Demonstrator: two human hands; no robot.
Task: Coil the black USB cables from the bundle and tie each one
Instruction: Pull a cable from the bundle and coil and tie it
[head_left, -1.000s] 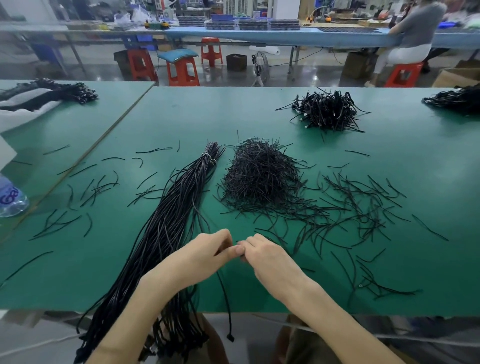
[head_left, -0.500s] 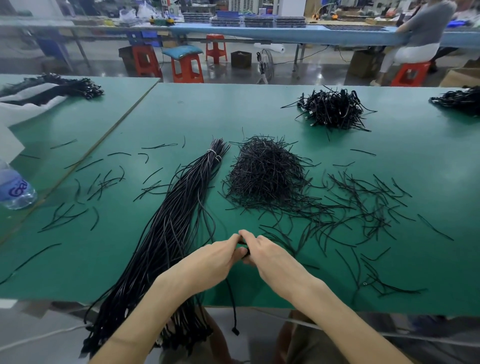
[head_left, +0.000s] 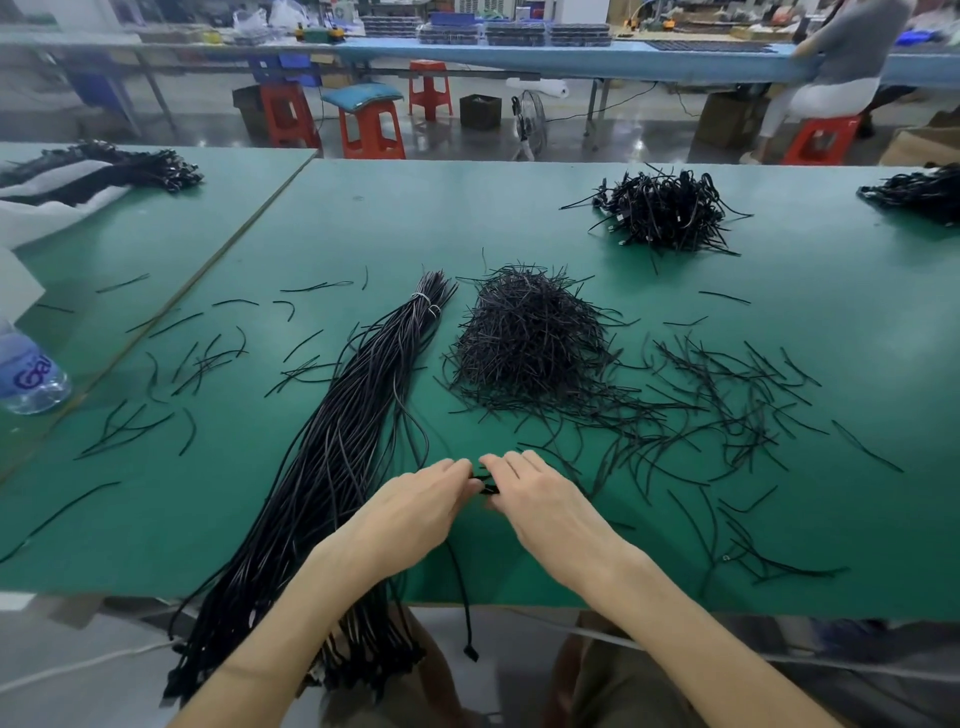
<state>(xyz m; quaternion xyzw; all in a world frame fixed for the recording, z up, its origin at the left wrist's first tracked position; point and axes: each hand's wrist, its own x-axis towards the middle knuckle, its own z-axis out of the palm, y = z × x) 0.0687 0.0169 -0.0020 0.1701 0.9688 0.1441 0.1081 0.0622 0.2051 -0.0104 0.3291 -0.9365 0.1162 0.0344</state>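
Note:
A long bundle of black USB cables (head_left: 337, 452) lies slantwise on the green table (head_left: 519, 218), bound near its far end, its near end hanging over the front edge. My left hand (head_left: 415, 506) and my right hand (head_left: 540, 499) meet just right of the bundle, both pinching one black cable (head_left: 485, 483) between their fingertips. That cable's loose end hangs off the table edge with its plug (head_left: 471, 652) below. A heap of black twist ties (head_left: 530, 338) sits behind my hands. A pile of coiled cables (head_left: 665, 210) lies at the far right.
Loose ties (head_left: 727, 405) are scattered right of my hands and on the left (head_left: 171, 374). A water bottle (head_left: 28, 371) lies at the left edge. More cable piles sit far left (head_left: 130, 166) and far right (head_left: 919, 192). A person sits at the bench behind.
Both hands have moved a little farther onto the table, still joined on the cable. The dangling plug end has risen slightly with them.

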